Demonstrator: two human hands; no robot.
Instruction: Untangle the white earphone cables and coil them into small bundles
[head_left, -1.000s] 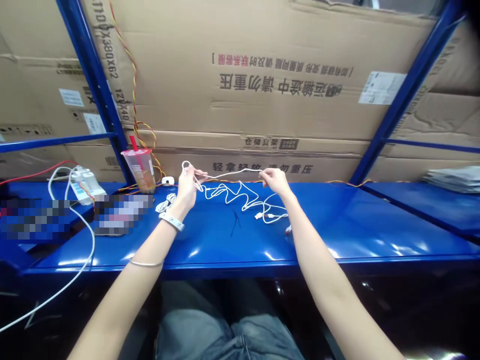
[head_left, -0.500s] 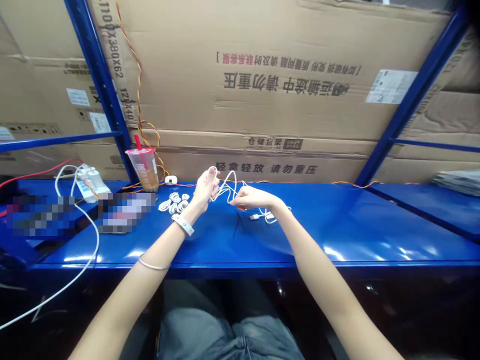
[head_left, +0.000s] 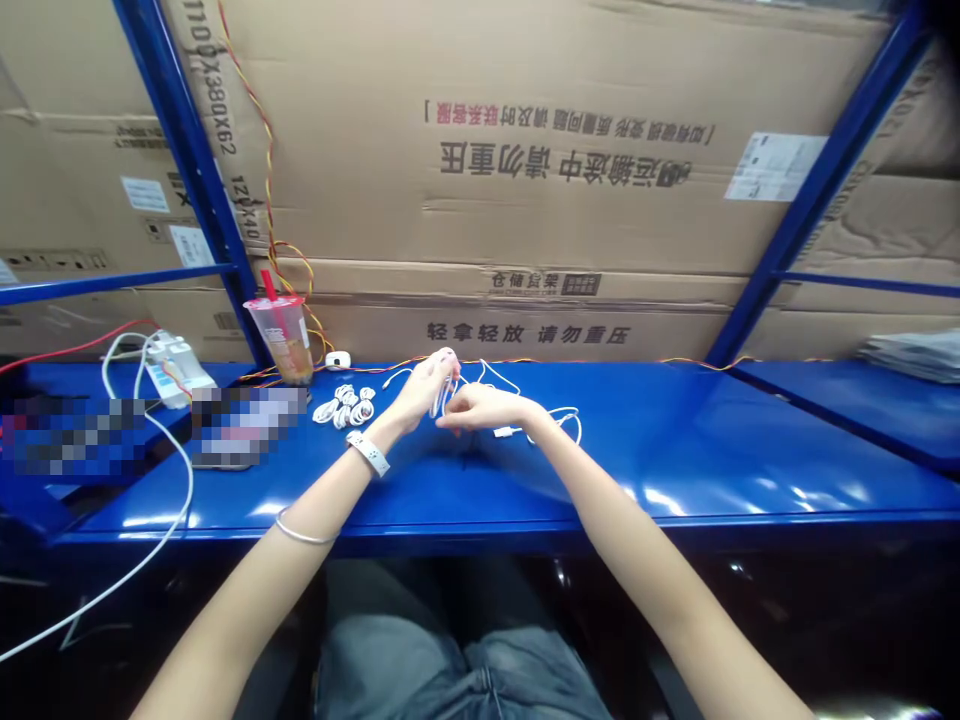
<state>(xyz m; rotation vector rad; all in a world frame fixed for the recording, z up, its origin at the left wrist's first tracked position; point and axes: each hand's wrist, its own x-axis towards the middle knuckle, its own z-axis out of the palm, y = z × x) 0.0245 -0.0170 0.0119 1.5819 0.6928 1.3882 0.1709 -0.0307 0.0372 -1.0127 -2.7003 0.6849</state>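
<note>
**A:** White plastic-sheathed USB cable (head_left: 444, 400): location and hand state?

**B:** Gathered in loops inside the left hand (head_left: 429, 388), fingers curled shut around them. Slack runs out past the right hand (head_left: 480, 407) and ends at a small white plug (head_left: 506, 432) lying on the shelf, just past the right wrist. Right fingers extend to the loops; whether they pinch, cannot tell.

**A:** Surroundings?

**B:** Near the left hand, on its far side from the right, small white coiled cable bundles (head_left: 345, 406) lie on the glossy blue steel shelf (head_left: 675, 470). Beyond them stands a clear plastic cup with a red straw (head_left: 279, 340).

**A:** Risk?

**B:** Judged: if loops slip from the left fingers, the slack could tangle. A swinging strand could catch the coils and scatter them, or tip the cup.
</note>
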